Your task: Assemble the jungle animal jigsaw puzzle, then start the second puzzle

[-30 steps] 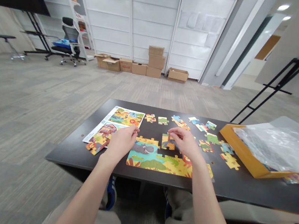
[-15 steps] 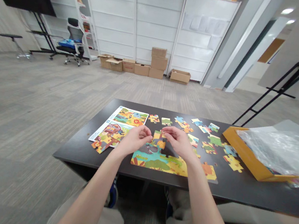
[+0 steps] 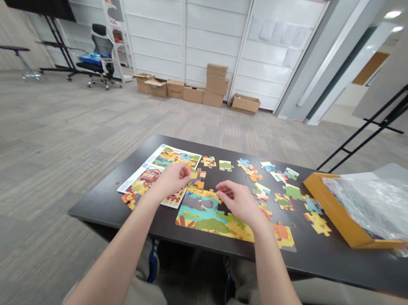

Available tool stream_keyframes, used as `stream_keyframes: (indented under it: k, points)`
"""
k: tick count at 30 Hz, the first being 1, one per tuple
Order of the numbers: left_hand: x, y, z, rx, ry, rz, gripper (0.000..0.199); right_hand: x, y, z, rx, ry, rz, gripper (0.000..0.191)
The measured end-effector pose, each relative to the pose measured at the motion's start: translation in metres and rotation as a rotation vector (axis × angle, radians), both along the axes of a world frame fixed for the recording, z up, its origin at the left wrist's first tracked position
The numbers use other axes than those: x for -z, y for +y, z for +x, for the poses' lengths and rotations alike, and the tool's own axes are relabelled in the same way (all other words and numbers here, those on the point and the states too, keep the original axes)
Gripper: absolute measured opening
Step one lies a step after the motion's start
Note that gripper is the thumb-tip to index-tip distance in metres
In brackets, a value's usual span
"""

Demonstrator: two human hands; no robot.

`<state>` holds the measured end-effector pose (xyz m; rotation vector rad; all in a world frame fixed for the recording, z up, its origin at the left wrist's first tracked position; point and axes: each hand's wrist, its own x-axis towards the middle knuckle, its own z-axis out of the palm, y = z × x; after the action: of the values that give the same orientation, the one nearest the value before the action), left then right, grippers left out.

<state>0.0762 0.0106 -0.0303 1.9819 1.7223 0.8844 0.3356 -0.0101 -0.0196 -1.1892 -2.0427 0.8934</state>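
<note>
- Since the earlier frame, the two hands have parted: the left hand has drawn back toward 11 o'clock and the right hand has moved out toward 1 o'clock, uncovering a small cluster of jigsaw pieces.
- Left hand: its fingers curl down and inward in a loosely closed shape above a printed picture sheet. Whether it grips anything, I cannot tell.
- Right hand: half open, with relaxed, slightly curved fingers, it hovers over the top edge of an assembled jigsaw puzzle. Nothing shows in it.
- That puzzle lies flat at 12 o'clock near the close edge of the table, probably placed there so both hands reach it easily.
- The small cluster sits just above the puzzle's top edge, at about 12 o'clock. Whether it touches the puzzle, I cannot tell.
- Loose jigsaw pieces lie scattered from 12 to 2 o'clock, most of them face up, perhaps spread out to keep each one in sight.
- The sheet lies flat at 11 o'clock beside the puzzle, seemingly where its printed pictures stay easy to see.
- An orange-yellow box sits at 2 o'clock, with a clear plastic bag lying across it.
</note>
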Motion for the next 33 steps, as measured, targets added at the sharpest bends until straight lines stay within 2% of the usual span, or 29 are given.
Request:
stream_keyframes:
  k: [10, 15, 19, 25, 29, 33]
  points:
    - [0.000, -0.004, 0.013, 0.002, 0.220, 0.038, 0.011, -0.009, -0.005, 0.000, -0.031, -0.146, 0.059, 0.014]
    - [-0.004, -0.013, 0.022, 0.170, 0.349, 0.098, 0.029, -0.013, -0.007, 0.000, -0.049, -0.198, 0.111, 0.015]
    - [-0.002, -0.026, 0.029, 0.181, 0.440, 0.109, 0.038, -0.009, -0.006, -0.001, -0.080, -0.233, 0.078, 0.013]
    - [-0.008, -0.039, 0.032, 0.179, 0.539, 0.093, 0.038, -0.002, -0.001, -0.001, -0.097, -0.308, 0.093, 0.015]
    - [-0.008, -0.042, 0.034, 0.159, 0.540, 0.042, 0.037, -0.003, -0.001, -0.002, -0.095, -0.308, 0.078, 0.014]
    - [-0.010, -0.042, 0.024, 0.171, 0.422, 0.062, 0.038, -0.005, -0.003, -0.002, -0.091, -0.301, 0.067, 0.013]
